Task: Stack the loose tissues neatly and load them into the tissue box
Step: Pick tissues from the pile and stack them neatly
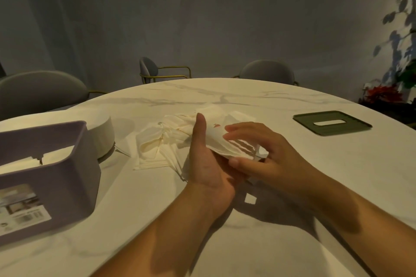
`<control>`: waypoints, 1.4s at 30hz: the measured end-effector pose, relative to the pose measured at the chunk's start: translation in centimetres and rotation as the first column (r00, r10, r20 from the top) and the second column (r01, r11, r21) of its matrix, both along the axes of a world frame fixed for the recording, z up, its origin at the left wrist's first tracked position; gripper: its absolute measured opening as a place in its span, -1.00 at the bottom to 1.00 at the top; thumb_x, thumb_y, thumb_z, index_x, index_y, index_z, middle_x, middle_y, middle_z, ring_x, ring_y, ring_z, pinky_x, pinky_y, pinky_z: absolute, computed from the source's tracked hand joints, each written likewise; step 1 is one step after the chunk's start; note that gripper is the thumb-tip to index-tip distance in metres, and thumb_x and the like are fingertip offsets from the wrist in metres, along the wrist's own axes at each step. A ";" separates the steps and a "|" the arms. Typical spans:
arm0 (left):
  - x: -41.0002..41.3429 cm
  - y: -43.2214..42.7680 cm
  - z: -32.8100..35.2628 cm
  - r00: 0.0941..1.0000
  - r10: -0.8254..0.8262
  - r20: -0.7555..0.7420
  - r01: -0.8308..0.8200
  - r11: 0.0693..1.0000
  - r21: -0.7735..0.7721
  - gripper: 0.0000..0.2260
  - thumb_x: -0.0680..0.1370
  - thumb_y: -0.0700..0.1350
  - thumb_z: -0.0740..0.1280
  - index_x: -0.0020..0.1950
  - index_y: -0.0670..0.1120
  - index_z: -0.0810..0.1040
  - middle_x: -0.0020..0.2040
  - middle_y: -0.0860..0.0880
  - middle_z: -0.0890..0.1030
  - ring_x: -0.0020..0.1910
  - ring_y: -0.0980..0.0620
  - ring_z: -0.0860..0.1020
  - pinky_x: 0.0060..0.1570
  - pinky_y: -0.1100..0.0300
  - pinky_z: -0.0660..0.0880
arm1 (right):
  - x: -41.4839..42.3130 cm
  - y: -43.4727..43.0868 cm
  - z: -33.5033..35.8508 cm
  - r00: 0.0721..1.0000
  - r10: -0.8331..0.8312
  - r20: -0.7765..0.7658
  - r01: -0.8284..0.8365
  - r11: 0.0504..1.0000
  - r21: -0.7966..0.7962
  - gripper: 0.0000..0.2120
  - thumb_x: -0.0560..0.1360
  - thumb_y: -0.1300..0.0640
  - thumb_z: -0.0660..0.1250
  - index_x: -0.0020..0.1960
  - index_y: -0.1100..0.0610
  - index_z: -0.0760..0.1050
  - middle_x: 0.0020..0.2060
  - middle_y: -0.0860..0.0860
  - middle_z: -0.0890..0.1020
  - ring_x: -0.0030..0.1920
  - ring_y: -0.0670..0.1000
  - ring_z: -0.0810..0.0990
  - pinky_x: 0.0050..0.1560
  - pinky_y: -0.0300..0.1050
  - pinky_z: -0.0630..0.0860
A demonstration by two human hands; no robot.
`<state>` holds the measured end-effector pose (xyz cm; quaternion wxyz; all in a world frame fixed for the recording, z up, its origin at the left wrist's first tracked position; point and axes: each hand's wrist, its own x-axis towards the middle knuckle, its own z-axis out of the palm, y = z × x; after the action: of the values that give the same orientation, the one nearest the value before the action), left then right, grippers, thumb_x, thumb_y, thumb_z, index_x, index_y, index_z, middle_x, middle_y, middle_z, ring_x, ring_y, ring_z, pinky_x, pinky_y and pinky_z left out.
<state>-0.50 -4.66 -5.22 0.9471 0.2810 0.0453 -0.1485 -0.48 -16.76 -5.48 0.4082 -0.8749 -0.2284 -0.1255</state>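
Observation:
A small stack of white tissues is lifted just above the marble table. My left hand holds it from below and along its left edge, thumb pointing up. My right hand grips the stack's right end, fingers on top and thumb underneath. More loose tissues lie spread on the table behind and to the left of my hands. The lilac tissue box stands open at the left with some tissue visible inside. Its green lid, with a slot, lies flat at the right.
A white round object sits just behind the box. A small paper scrap lies under my wrists. Grey chairs ring the table's far edge, and a plant stands at the right wall.

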 end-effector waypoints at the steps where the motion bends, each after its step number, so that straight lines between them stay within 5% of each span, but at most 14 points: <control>1: 0.0 0.1 0.1 1.000 -0.021 0.008 0.021 1.000 0.002 -0.37 0.33 0.33 0.30 0.25 -0.03 0.50 0.09 -0.19 0.63 0.06 -0.22 0.61 0.04 -0.15 0.56 | -0.2 0.0 0.1 1.000 0.005 -0.031 -0.005 1.000 -0.021 -0.72 0.34 -0.27 0.26 0.04 -0.35 0.48 0.20 -0.43 0.41 0.28 -0.31 0.33 0.31 -0.21 0.32; 4: -0.1 0.3 0.1 0.997 -0.065 0.046 0.068 0.995 -0.068 -0.50 0.39 0.18 0.33 0.19 -0.11 0.53 -0.01 -0.21 0.64 -0.01 -0.22 0.59 -0.03 -0.13 0.55 | -0.2 -0.3 0.6 0.999 -0.050 -0.002 0.049 0.985 0.167 -0.77 0.44 -0.21 0.21 0.05 -0.27 0.53 0.20 -0.35 0.47 0.24 -0.32 0.39 0.19 -0.33 0.35; 7: -0.1 0.5 0.1 0.999 -0.041 0.019 0.042 0.997 -0.072 -0.69 0.53 0.02 0.27 0.22 -0.08 0.51 0.04 -0.24 0.63 0.00 -0.30 0.57 0.00 -0.26 0.52 | 0.6 -1.1 0.9 0.956 -0.267 -0.122 0.293 0.835 0.466 -0.82 0.57 -0.03 0.25 0.17 -0.11 0.46 0.16 -0.21 0.49 0.11 -0.22 0.48 0.07 -0.30 0.42; 10: -0.2 0.6 0.3 0.996 -0.080 0.031 0.083 0.992 -0.095 -0.72 0.59 -0.04 0.19 0.25 -0.08 0.52 0.08 -0.26 0.63 0.04 -0.34 0.57 0.03 -0.30 0.50 | 0.9 -1.8 1.4 0.855 -0.064 -0.514 0.408 0.694 0.593 -0.72 0.52 -0.06 0.28 0.17 0.04 0.44 0.15 0.03 0.57 0.10 0.04 0.58 0.06 -0.05 0.55; 12: -0.3 0.7 0.2 0.993 -0.116 0.037 0.119 0.990 -0.082 -0.73 0.59 -0.06 0.18 0.23 -0.09 0.52 0.04 -0.28 0.64 0.04 -0.36 0.57 0.05 -0.30 0.49 | 0.4 -1.9 1.9 0.768 0.131 -0.627 0.419 0.639 0.646 -0.72 0.51 -0.07 0.28 0.13 0.07 0.45 0.01 0.13 0.65 -0.14 0.07 0.68 -0.28 -0.14 0.59; 14: -0.5 0.7 0.3 0.986 -0.151 0.067 0.156 0.984 -0.083 -0.75 0.58 -0.07 0.18 0.18 -0.10 0.54 0.01 -0.30 0.65 0.01 -0.37 0.59 -0.01 -0.31 0.52 | 0.2 -1.9 2.0 0.711 0.217 -0.669 0.443 0.602 0.665 -0.67 0.50 -0.09 0.29 0.14 0.10 0.43 -0.02 0.16 0.67 -0.22 0.07 0.69 -0.36 -0.18 0.57; 17: -0.6 0.7 0.4 0.982 -0.161 0.096 0.167 0.984 -0.057 -0.79 0.58 -0.11 0.18 0.12 -0.09 0.55 -0.09 -0.28 0.67 -0.14 -0.33 0.64 -0.23 -0.26 0.58 | 0.5 -2.1 1.9 0.724 0.217 -0.655 0.442 0.583 0.682 -0.69 0.47 -0.03 0.34 0.15 0.07 0.43 0.04 0.15 0.66 -0.11 0.13 0.69 -0.23 -0.11 0.62; 23: -0.1 0.9 0.0 0.979 -0.196 0.063 0.196 0.981 0.003 -0.75 0.56 -0.15 0.17 0.16 -0.13 0.55 -0.01 -0.25 0.66 -0.02 -0.29 0.60 -0.06 -0.12 0.57 | 1.0 -3.0 1.8 0.780 0.020 -0.625 0.487 0.608 0.627 -0.81 0.47 0.12 0.39 0.07 0.09 0.50 -0.01 0.12 0.67 0.07 0.16 0.63 0.20 0.14 0.52; 26: 0.3 0.8 -0.2 0.983 -0.172 0.070 0.170 0.985 0.026 -0.73 0.55 -0.19 0.14 0.13 -0.14 0.57 -0.09 -0.21 0.69 -0.13 -0.21 0.62 -0.13 -0.01 0.57 | 0.9 -3.3 2.0 0.794 -0.065 -0.605 0.538 0.538 0.649 -0.97 0.51 0.17 0.34 -0.05 0.10 0.52 -0.13 0.08 0.63 -0.01 0.10 0.60 0.14 -0.03 0.54; 29: 0.7 0.9 -0.4 0.995 -0.078 0.063 0.076 0.997 0.025 -0.65 0.54 -0.25 0.09 0.25 -0.14 0.52 0.08 -0.17 0.66 0.03 -0.19 0.60 -0.01 -0.02 0.54 | 1.1 -3.7 2.2 0.802 -0.151 -0.577 0.567 0.495 0.658 -0.93 0.54 0.24 0.28 -0.10 0.11 0.48 -0.16 0.06 0.55 -0.10 0.01 0.53 -0.13 -0.18 0.53; 31: 0.9 0.8 -0.4 0.999 -0.023 0.044 0.023 1.000 0.011 -0.60 0.54 -0.28 0.04 0.32 -0.16 0.46 0.17 -0.15 0.62 0.16 -0.15 0.56 0.14 -0.05 0.47 | 1.2 -3.8 2.3 0.802 -0.182 -0.569 0.583 0.442 0.681 -0.92 0.55 0.24 0.26 -0.12 0.11 0.46 -0.16 0.05 0.54 -0.11 0.01 0.53 -0.21 -0.18 0.54; 34: 1.1 0.6 -0.5 1.000 0.009 0.014 -0.010 0.999 0.037 -0.61 0.52 -0.31 0.02 0.26 -0.21 0.49 0.13 -0.14 0.64 0.14 -0.10 0.56 0.02 0.05 0.46 | 1.7 -4.3 2.3 0.808 -0.232 -0.541 0.588 0.369 0.720 -0.89 0.54 0.24 0.29 0.04 0.12 0.42 -0.05 0.04 0.53 -0.02 0.05 0.55 -0.12 -0.11 0.60; 37: 0.7 0.3 -0.5 0.993 -0.117 -0.025 0.119 0.986 0.120 -0.68 0.55 -0.17 0.11 -0.14 -0.24 0.64 -0.15 -0.15 0.68 -0.06 -0.09 0.58 0.10 0.02 0.45 | 1.7 -4.1 2.3 0.851 -0.369 -0.374 0.519 0.484 0.704 -0.82 0.53 0.18 0.32 0.08 -0.03 0.43 0.04 -0.04 0.51 0.08 0.09 0.53 0.04 -0.07 0.55; 42: 0.3 -0.2 -0.6 0.976 -0.218 0.030 0.215 0.974 0.069 -0.41 0.54 0.28 0.13 0.10 -0.23 0.58 -0.09 -0.22 0.65 -0.13 -0.16 0.62 0.01 -0.04 0.53 | 0.3 -1.6 1.3 0.969 -0.171 0.176 0.095 0.923 0.372 -0.69 0.48 0.36 0.33 -0.12 -0.07 0.58 -0.12 -0.16 0.65 -0.08 -0.10 0.61 -0.11 -0.33 0.57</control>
<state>-0.22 -4.85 -5.79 0.9162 0.3179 0.0015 -0.2438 -0.22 -18.39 -4.20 0.5264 -0.7810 -0.1821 -0.2825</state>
